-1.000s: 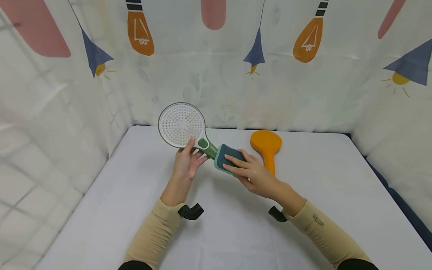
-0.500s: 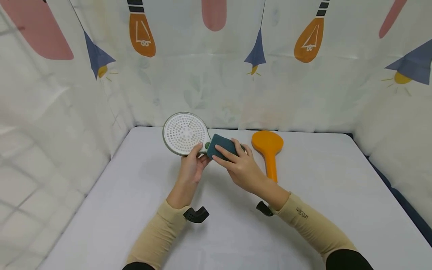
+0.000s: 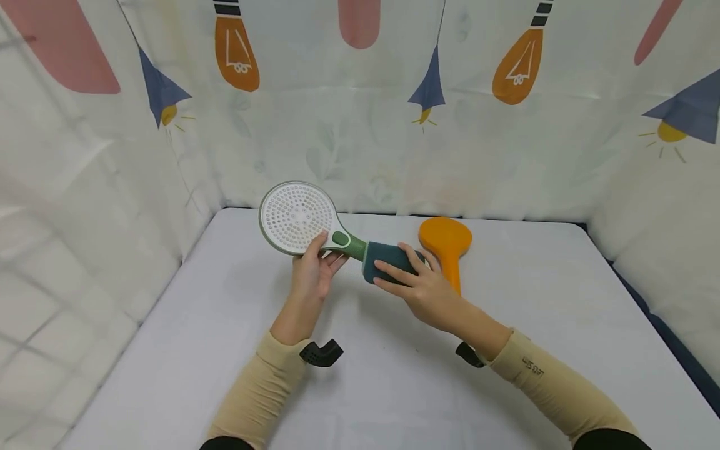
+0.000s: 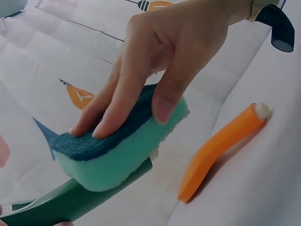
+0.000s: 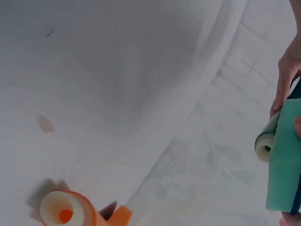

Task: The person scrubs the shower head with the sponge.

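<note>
My left hand [image 3: 309, 278] grips a green-and-white shower head [image 3: 297, 217] at its neck, thumb on the front and fingers behind. Its nozzle plate faces up toward me, above the table. With my right hand [image 3: 432, 296] I hold a scouring sponge [image 3: 378, 257], dark scrub pad outward, over the lower handle. In the left wrist view, the light green foam [image 4: 101, 174] lies against the green handle [image 4: 51, 207], with my thumb and fingers pressing the pad from above. The right wrist view shows the handle's hollow end [image 5: 264, 147] beside the foam.
An orange shower head [image 3: 444, 237] lies on the white table [image 3: 371, 387], just beyond my right hand, its handle partly hidden by that hand. A fabric backdrop [image 3: 360, 125] printed with lamps and bulbs encloses the table's back and sides.
The sponge first moved up the handle toward the neck, then back down toward the handle's end. The shower head dipped a little and rose again, still in my left hand.
</note>
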Available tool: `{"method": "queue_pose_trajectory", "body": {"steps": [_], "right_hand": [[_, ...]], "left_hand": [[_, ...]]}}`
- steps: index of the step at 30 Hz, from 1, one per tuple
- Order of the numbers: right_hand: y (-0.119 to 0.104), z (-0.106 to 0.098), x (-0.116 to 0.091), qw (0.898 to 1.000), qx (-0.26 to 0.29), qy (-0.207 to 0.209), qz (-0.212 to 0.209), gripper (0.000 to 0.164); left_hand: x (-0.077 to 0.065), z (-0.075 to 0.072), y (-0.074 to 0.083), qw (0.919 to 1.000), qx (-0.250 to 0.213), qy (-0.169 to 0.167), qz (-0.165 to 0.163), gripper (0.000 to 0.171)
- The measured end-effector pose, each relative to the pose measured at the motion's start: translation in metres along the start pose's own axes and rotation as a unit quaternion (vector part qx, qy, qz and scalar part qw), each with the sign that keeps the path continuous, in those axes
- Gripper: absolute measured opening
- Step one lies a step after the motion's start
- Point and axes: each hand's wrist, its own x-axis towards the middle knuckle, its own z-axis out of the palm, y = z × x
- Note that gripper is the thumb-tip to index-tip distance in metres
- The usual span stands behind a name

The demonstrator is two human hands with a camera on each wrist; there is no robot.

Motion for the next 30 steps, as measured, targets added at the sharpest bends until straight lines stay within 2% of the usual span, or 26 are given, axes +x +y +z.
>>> {"method": "queue_pose_trajectory", "body": {"steps": [5, 11, 18, 25, 30], "right_hand": [[0.006, -0.002, -0.001, 0.999, 0.032, 0.014, 0.026, 0.061], [0.001, 0.006, 0.023, 0.997, 0.057, 0.017, 0.047, 0.054], [-0.012, 0.013, 0.041, 0.999, 0.029, 0.028, 0.029, 0.052], [-0.008, 0.005, 0.028, 1.000, 0.021, -0.011, 0.018, 0.056], [0.005, -0.003, 0.009, 0.995, 0.086, -0.008, 0.041, 0.056]], "left_hand": [[0.000, -0.001, 0.004, 0.9999, 0.000, -0.006, 0.015, 0.058], [-0.001, -0.002, -0.004, 0.9998, 0.010, -0.015, 0.006, 0.056], [-0.003, 0.002, -0.015, 0.9998, 0.018, -0.011, -0.002, 0.049], [-0.002, 0.002, -0.006, 0.9999, 0.017, 0.002, 0.003, 0.051], [0.001, -0.003, 0.007, 0.9999, -0.001, 0.001, 0.014, 0.053]]}}
